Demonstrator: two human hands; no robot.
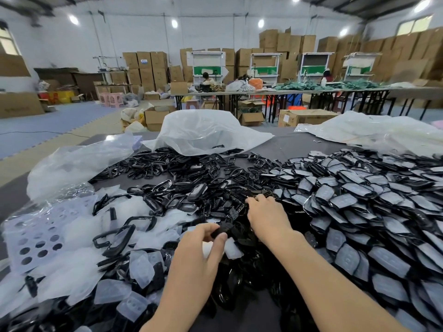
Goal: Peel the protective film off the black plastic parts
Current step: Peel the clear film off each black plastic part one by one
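Head view: a black plastic part (221, 230) is pinched between the thumb and curled fingers of the left hand (199, 252), just above the heap of bare black parts (215, 168) in the middle of the grey table (287, 144). A piece of translucent film (232, 249) is seen beside this thumb. The right hand (268, 216) is laid on the heap with fingers bent down; whether anything is gripped cannot be told. Film-covered parts (359, 212) are piled at the right, loose films (79, 236) at the left

1. Ceiling lamps (174, 23) are shining at twelve o'clock, casting even light and soft shadows.
2. Windows (414, 25) at two o'clock are blowing out white.
3. Edges are bending; the five and seven o'clock corners are blurring.
4. Black parts (167, 164) are glinting.
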